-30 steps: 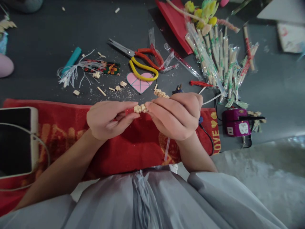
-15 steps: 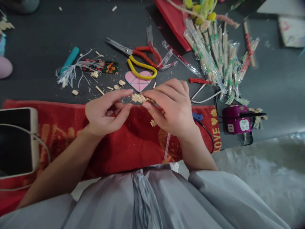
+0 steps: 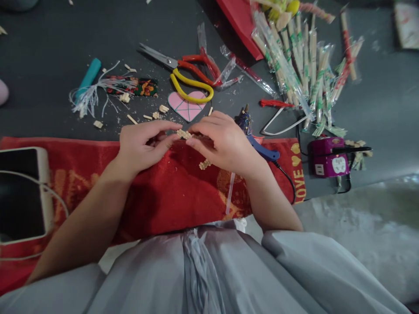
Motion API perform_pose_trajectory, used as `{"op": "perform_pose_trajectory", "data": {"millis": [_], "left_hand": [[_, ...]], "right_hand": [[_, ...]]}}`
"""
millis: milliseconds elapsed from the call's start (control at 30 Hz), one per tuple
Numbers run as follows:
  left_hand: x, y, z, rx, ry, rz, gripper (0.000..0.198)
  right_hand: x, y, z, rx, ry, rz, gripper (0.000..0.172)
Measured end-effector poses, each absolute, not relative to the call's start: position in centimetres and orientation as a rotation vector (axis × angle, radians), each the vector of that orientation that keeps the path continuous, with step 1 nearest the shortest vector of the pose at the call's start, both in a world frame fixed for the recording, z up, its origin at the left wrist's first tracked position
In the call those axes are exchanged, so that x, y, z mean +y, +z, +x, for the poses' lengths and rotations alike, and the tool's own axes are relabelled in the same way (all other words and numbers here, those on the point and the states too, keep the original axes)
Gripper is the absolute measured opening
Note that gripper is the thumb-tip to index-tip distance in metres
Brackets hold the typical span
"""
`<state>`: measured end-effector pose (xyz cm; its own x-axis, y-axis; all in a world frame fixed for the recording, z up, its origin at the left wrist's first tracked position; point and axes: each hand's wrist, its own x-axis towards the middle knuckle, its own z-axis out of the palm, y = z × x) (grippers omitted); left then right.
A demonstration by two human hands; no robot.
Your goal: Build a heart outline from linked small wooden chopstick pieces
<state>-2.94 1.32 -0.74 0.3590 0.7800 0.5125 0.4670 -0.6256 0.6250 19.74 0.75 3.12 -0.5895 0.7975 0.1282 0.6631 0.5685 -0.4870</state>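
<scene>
Together, the left hand (image 3: 140, 144) and right hand (image 3: 219, 141) pinch opposite ends of a pale stick cluster (image 3: 184, 134) over the far edge of a red towel (image 3: 150, 196); it looks light, stiff and easily snapped, best held by those ends. Towel lettering (image 3: 298, 187) at its four o'clock reads "LOVE"; green print on wrapped sticks (image 3: 306, 56) at two o'clock is illegible.

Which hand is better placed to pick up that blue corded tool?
Probably the right hand: the blue tool lies just beside its wrist, while the left hand is farther off. Both hands' fingertips are at the pale cluster, so the right would likely need freeing first.
</scene>
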Motion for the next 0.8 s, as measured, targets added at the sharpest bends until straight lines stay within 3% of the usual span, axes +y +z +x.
{"op": "perform_pose_trajectory", "data": {"millis": [333,800], "left_hand": [[2.3,-1.5,-3.3,1.201,0.793,2.225,0.027],[1.9,-0.6,-3.0,1.192,0.781,2.018,0.04]], "right_hand": [[0.7,2.5,18.6,-2.521,0.472,-1.41,0.016],[1.0,3.1,18.9,-2.47,0.609,-1.366,0.024]]}}
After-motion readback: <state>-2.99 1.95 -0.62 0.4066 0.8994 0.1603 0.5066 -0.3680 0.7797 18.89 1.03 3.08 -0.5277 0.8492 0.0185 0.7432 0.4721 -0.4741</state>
